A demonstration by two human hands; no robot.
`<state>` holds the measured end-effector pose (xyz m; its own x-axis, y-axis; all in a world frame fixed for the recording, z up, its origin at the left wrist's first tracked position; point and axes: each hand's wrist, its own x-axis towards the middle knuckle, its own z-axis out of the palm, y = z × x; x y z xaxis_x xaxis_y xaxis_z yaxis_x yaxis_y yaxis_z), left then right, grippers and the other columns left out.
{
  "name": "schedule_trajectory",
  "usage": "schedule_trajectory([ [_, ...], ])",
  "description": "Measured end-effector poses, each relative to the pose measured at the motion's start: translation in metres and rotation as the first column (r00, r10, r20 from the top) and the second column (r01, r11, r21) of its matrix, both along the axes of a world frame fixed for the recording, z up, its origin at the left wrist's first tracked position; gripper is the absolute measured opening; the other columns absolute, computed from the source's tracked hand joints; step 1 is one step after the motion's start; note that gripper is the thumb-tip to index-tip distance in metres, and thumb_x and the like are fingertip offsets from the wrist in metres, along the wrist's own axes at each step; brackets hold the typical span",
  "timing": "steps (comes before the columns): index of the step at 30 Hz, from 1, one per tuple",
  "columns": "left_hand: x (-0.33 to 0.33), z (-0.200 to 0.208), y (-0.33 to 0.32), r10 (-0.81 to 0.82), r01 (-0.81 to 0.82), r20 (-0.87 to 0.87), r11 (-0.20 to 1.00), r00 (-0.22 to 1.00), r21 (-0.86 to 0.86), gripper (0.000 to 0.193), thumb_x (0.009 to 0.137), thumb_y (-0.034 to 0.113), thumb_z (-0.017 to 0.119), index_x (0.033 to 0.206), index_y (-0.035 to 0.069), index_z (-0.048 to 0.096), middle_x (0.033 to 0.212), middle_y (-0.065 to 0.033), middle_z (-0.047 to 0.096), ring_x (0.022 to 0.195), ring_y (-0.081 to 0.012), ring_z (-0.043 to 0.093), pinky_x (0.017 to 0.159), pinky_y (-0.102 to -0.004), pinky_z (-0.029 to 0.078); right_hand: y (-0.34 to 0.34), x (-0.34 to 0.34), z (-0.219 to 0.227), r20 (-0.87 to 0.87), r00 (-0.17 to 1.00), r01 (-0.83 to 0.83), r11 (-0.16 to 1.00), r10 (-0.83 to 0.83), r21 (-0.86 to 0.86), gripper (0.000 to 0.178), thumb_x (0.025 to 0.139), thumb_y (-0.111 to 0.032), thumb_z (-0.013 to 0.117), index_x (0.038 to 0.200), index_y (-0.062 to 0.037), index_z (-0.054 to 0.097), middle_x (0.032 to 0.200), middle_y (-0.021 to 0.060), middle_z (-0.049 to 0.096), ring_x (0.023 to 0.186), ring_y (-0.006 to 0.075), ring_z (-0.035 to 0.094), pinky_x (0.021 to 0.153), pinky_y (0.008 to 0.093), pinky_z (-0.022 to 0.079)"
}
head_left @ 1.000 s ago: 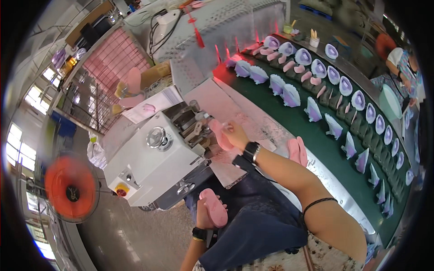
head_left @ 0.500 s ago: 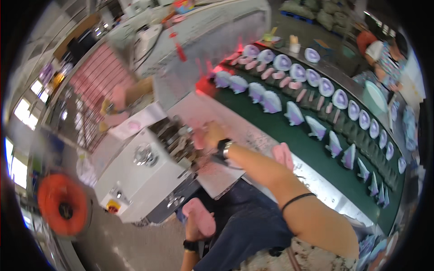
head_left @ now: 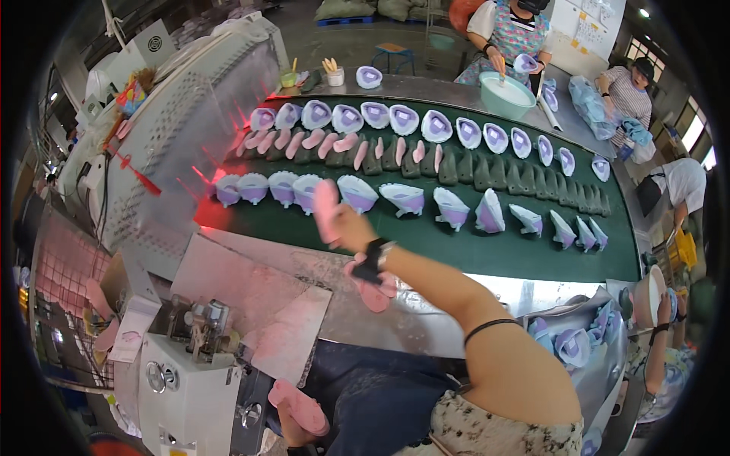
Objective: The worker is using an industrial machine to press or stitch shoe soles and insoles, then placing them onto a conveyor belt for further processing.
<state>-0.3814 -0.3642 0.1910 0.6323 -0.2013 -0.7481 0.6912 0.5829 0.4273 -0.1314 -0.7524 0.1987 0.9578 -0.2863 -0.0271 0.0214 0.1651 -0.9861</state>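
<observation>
I have my right hand (head_left: 351, 230) near the centre of the frame, over the near edge of the green belt (head_left: 532, 258). Its fingers are closed on a pink sole (head_left: 327, 214), tipped up so its long edge points to the top of the picture. From here the sole overlaps the nearer row of lilac uppers (head_left: 405, 199); I cannot tell whether it touches one.

My left hand (head_left: 293, 433), at the lower left, grips a second sole (head_left: 303, 406), its fingers mostly hidden behind it. More pink pieces (head_left: 374, 296) lie on the metal counter (head_left: 338, 328) below my right wrist, partly covered by it. The white machine (head_left: 190, 410) is at the lower left.

In the middle row, dark lasts (head_left: 449, 169) line the belt, and several toward the left carry pink soles. To work well here, I judge a light pinch on the edges best, as the sole looks soft and could bend. I would lift the sole clear of the uppers, match its slant to its neighbours, and open the fingers only once it lies flat. The left hand would do best held low and quiet.
</observation>
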Motion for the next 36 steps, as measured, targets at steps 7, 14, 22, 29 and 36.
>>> schedule_trajectory([
  [7,0.02,0.015,-0.042,-0.046,0.053,0.072,0.994,0.996,-0.099,0.038,0.084,0.032,0.047,0.107,0.003,0.051,0.089,-0.0143,0.061,0.081,-0.0288,0.061,0.074,-0.0396,0.051,-0.328,-0.072,-0.045,0.056,0.701,0.34,0.264,-0.711,-0.903,0.026,0.077,-0.017,0.065,0.1,-0.0054,0.061,0.082,0.0162,0.067,0.072,0.0265,0.067,0.064,0.0382,0.052],
  [14,0.019,0.015,-0.048,-0.081,0.086,0.036,0.983,0.996,-0.161,0.04,0.089,0.03,0.044,0.118,0.002,0.048,0.108,-0.0151,0.058,0.101,-0.0306,0.057,0.089,-0.0437,0.046,-0.367,-0.063,-0.041,0.123,0.63,0.51,0.289,-0.767,-0.81,0.024,0.072,-0.015,0.06,0.094,-0.0085,0.07,0.092,0.0181,0.067,0.086,0.035,0.065,0.08,0.0422,0.051],
  [22,0.018,0.014,-0.047,-0.137,0.149,0.159,0.987,0.978,-0.066,0.036,0.09,0.022,0.046,0.118,-0.001,0.048,0.105,-0.0159,0.06,0.094,-0.0307,0.061,0.082,-0.042,0.05,-0.017,-0.039,-0.033,0.222,0.973,0.017,0.946,0.059,-0.324,0.019,0.086,-0.022,0.055,0.091,-0.0045,0.061,0.066,0.0038,0.056,0.073,0.0233,0.06,0.067,0.0373,0.048],
  [29,0.032,0.05,-0.047,-0.013,-0.105,0.365,0.948,0.931,0.3,0.03,0.093,0.022,0.052,0.106,-0.005,0.059,0.094,-0.0093,0.064,0.088,-0.0169,0.061,0.075,-0.0278,0.049,0.189,-0.179,0.032,-0.05,0.755,-0.56,0.604,0.653,-0.567,0.029,0.092,-0.032,0.049,0.089,-0.006,0.061,0.083,0.017,0.062,0.078,0.0356,0.06,0.066,0.0418,0.047],
  [36,-0.008,0.034,0.007,0.146,-0.145,0.164,0.989,0.976,-0.015,0.053,0.093,0.05,0.039,0.112,0.002,0.051,0.091,-0.0092,0.057,0.079,-0.0237,0.062,0.071,-0.039,0.053,0.219,-0.079,-0.021,-0.13,0.871,-0.487,0.799,0.474,-0.353,0.024,0.075,-0.018,0.063,0.086,0.0026,0.061,0.071,0.0143,0.064,0.068,0.0243,0.063,0.06,0.0361,0.047],
])
